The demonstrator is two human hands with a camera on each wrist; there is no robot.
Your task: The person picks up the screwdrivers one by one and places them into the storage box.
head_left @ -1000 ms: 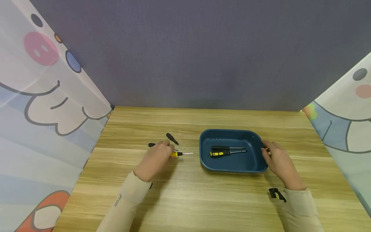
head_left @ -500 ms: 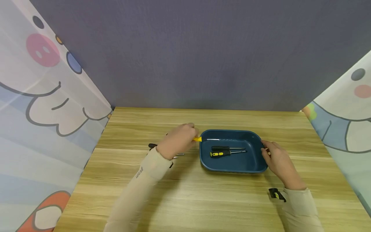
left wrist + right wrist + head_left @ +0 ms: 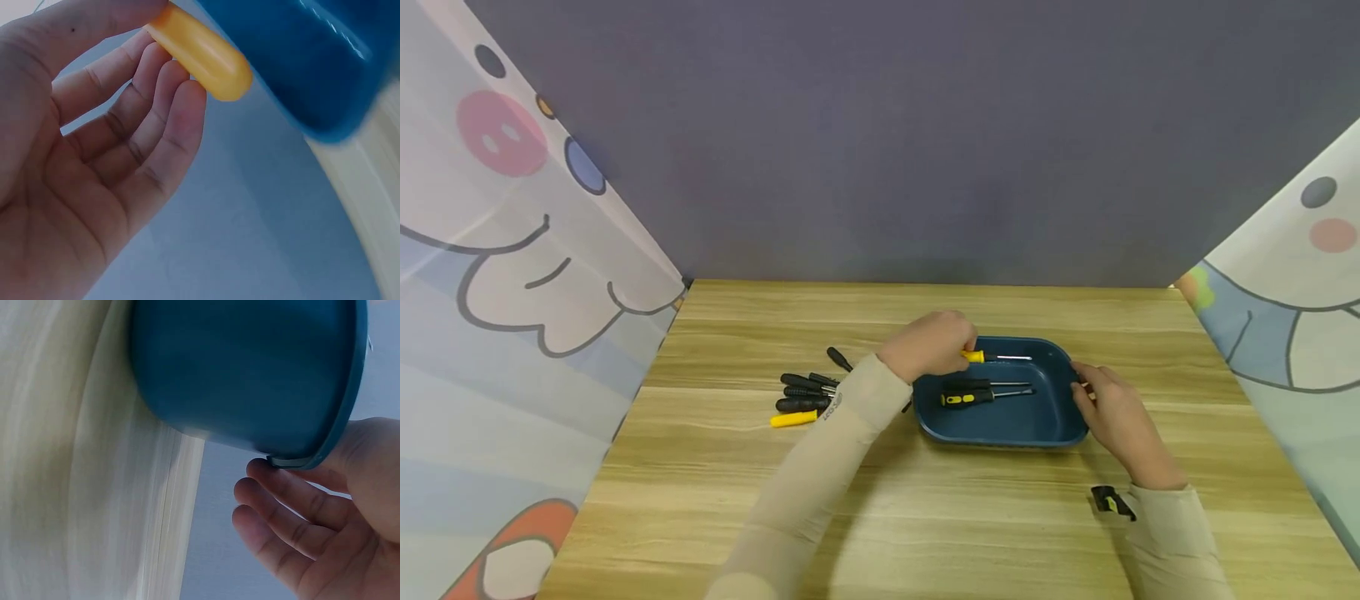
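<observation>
My left hand (image 3: 934,343) holds a screwdriver by its yellow handle (image 3: 973,357) over the back left of a dark blue plastic bin (image 3: 1000,444). In the left wrist view, thumb and fingertips pinch the screwdriver (image 3: 209,56) beside the bin's wall; its shaft is out of sight there. Two screwdrivers lie in the bin: one black-and-yellow (image 3: 967,399), one black (image 3: 966,385), partly hidden. At the bin's right end, my right hand (image 3: 1116,417) grips the rim; the right wrist view shows fingertips (image 3: 259,467) under its lip.
Left of the bin lie several screwdrivers with black handles (image 3: 801,405) and one with a yellow handle (image 3: 793,419), partly covered by my left sleeve (image 3: 850,417). Another black-handled screwdriver (image 3: 838,358) lies behind them. A grey partition (image 3: 880,167) rises behind the wooden table (image 3: 985,517).
My left hand has carried the yellow-handled screwdriver from the pile rightward, over the rim and into the space above the bin. My right hand stays at the bin's right end.
</observation>
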